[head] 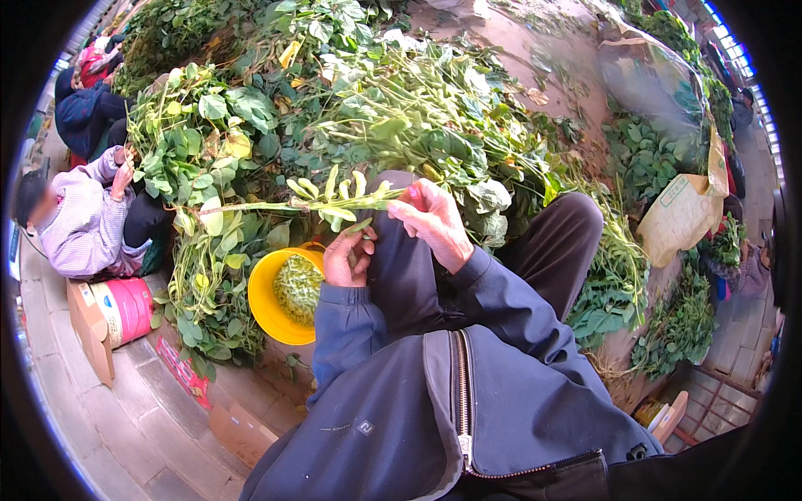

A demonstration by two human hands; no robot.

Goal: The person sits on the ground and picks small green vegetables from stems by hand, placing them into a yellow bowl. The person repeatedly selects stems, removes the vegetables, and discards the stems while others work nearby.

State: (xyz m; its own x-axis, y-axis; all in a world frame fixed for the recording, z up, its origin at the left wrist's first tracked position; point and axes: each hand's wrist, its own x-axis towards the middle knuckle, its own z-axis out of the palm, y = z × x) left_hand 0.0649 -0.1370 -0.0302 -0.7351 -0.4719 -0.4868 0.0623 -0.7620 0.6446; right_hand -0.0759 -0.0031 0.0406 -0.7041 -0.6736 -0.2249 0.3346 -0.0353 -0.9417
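Note:
My right hand [433,222] pinches the tip end of a cut soybean stalk [276,205], which lies level in front of my knees with its bare stem pointing left. Plump green pods [332,183] cluster along its middle. Just below the stalk, my left hand [349,255] has a single green pod [359,227] between thumb and fingers. Under and left of that hand stands a yellow plastic bucket [266,300], partly hidden by my sleeve. Loose picked pods [297,291] fill its visible inside.
Heaped soybean plants [401,113] spread before me. At left a seated person [88,213] handles plants beside a pink-and-white container [125,310]. Cardboard [241,432] and a red wrapper [182,369] lie on the paving. A woven sack [680,213] is at right; more people sit farther off.

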